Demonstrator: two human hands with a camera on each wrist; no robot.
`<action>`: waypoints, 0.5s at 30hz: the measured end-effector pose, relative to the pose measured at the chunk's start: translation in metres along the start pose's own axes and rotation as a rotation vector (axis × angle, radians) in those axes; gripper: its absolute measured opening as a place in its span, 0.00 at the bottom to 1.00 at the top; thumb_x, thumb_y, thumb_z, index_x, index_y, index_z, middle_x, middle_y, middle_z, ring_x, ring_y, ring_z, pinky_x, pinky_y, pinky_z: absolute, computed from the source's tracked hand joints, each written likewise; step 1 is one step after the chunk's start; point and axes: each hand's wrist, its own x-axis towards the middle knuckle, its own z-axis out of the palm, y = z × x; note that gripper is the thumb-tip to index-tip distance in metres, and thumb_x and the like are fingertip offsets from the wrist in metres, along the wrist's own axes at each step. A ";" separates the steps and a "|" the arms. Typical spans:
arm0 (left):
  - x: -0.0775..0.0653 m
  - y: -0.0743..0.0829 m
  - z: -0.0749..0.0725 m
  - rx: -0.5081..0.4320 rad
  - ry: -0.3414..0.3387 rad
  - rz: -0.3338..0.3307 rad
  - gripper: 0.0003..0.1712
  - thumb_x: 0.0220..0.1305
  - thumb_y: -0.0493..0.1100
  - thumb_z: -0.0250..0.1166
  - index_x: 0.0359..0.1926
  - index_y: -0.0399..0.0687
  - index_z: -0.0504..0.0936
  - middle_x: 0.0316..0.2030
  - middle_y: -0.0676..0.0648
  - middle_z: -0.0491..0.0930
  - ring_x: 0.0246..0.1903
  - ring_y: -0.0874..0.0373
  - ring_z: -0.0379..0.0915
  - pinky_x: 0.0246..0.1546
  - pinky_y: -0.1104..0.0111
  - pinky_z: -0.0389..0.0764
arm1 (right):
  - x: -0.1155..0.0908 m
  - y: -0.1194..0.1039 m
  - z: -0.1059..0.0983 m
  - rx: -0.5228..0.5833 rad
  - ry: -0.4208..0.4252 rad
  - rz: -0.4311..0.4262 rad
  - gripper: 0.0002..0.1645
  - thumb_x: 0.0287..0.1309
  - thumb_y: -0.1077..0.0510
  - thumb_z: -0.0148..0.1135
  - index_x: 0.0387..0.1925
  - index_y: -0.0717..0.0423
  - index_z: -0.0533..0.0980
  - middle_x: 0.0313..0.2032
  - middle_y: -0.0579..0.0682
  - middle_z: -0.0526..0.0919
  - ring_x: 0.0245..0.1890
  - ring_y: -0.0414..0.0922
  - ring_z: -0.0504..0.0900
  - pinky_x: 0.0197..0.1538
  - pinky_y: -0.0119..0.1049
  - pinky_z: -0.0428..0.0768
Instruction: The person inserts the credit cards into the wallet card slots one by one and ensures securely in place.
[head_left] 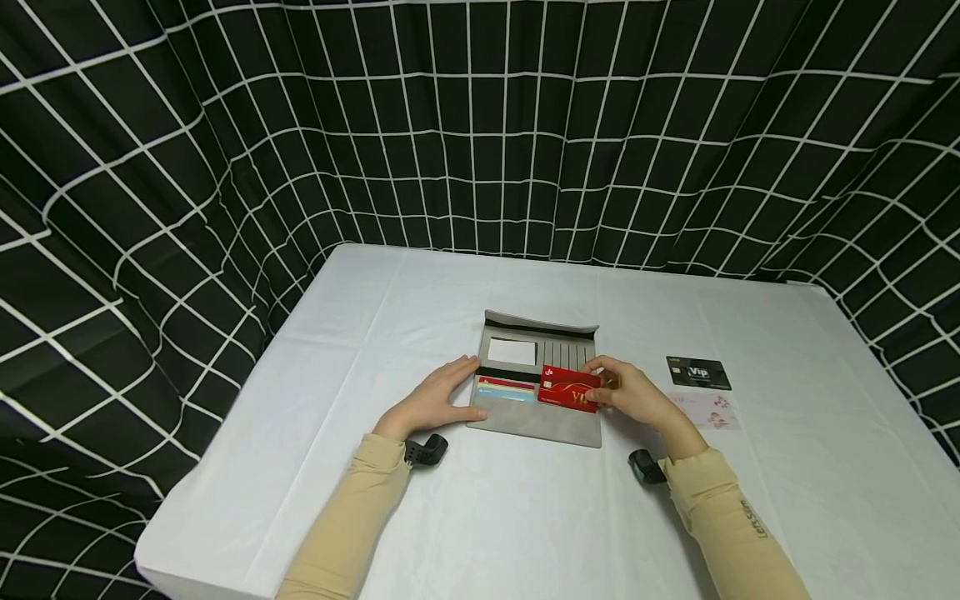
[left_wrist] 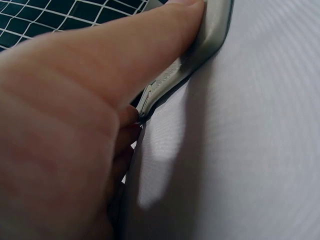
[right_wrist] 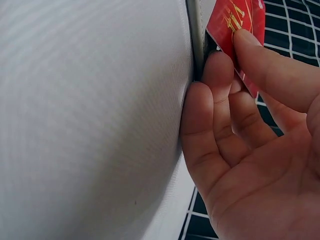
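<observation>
A grey wallet (head_left: 525, 421) lies unfolded on the white table, with card slots and a white window pocket in its upper half. My left hand (head_left: 435, 402) rests at its left edge, thumb on the lower left corner and fingers extended along the side. In the left wrist view the thumb (left_wrist: 150, 40) lies over the wallet's rim (left_wrist: 217, 30). My right hand (head_left: 630, 392) pinches a red VIP card (head_left: 558, 387) by its right end, over the wallet's right half. The right wrist view shows thumb and fingers on the red card (right_wrist: 252, 22); its far end is out of that view.
Red and light blue cards (head_left: 498, 392) sit in the wallet's lower left slots. To the right of the right hand, a black VIP card (head_left: 697, 372) and a pale pink card (head_left: 708, 410) lie on the white tablecloth (head_left: 390, 308). A black grid-patterned curtain (head_left: 480, 125) surrounds the table's back and sides.
</observation>
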 end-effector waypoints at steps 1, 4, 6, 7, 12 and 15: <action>0.000 0.000 0.000 0.001 0.000 -0.002 0.52 0.53 0.64 0.64 0.71 0.44 0.54 0.70 0.45 0.50 0.68 0.50 0.42 0.64 0.53 0.49 | 0.000 0.000 0.000 -0.009 0.004 0.001 0.19 0.52 0.68 0.64 0.47 0.61 0.72 0.30 0.56 0.73 0.27 0.49 0.72 0.27 0.38 0.75; 0.000 0.000 0.000 0.002 0.003 -0.004 0.52 0.53 0.64 0.64 0.70 0.45 0.54 0.70 0.45 0.50 0.68 0.51 0.42 0.64 0.53 0.49 | 0.000 0.000 0.000 -0.023 0.005 -0.001 0.19 0.52 0.68 0.64 0.47 0.61 0.73 0.29 0.55 0.72 0.26 0.48 0.72 0.26 0.38 0.75; 0.000 0.000 0.000 0.001 0.003 -0.005 0.51 0.53 0.63 0.64 0.70 0.45 0.54 0.70 0.45 0.50 0.68 0.51 0.42 0.64 0.53 0.48 | 0.001 0.000 0.000 -0.026 0.003 0.002 0.19 0.52 0.69 0.63 0.47 0.61 0.73 0.29 0.55 0.72 0.25 0.48 0.72 0.26 0.38 0.75; 0.000 0.000 0.000 0.000 0.004 -0.005 0.51 0.53 0.63 0.64 0.70 0.44 0.54 0.69 0.45 0.50 0.68 0.51 0.42 0.64 0.53 0.48 | 0.001 0.000 0.000 -0.029 0.002 0.003 0.19 0.52 0.68 0.63 0.47 0.61 0.73 0.29 0.55 0.72 0.26 0.48 0.72 0.27 0.38 0.75; 0.000 0.000 0.000 0.001 -0.001 -0.008 0.51 0.53 0.63 0.64 0.71 0.45 0.54 0.69 0.45 0.50 0.68 0.51 0.42 0.64 0.54 0.48 | 0.001 0.001 0.000 -0.056 -0.008 0.004 0.20 0.53 0.67 0.63 0.49 0.62 0.74 0.28 0.53 0.73 0.26 0.48 0.71 0.28 0.38 0.73; 0.000 0.001 0.000 0.002 -0.001 -0.008 0.51 0.53 0.63 0.64 0.71 0.45 0.54 0.69 0.45 0.50 0.68 0.51 0.42 0.64 0.54 0.49 | 0.001 0.000 0.001 -0.067 -0.012 0.001 0.20 0.54 0.67 0.63 0.50 0.62 0.74 0.26 0.53 0.72 0.24 0.47 0.71 0.27 0.38 0.73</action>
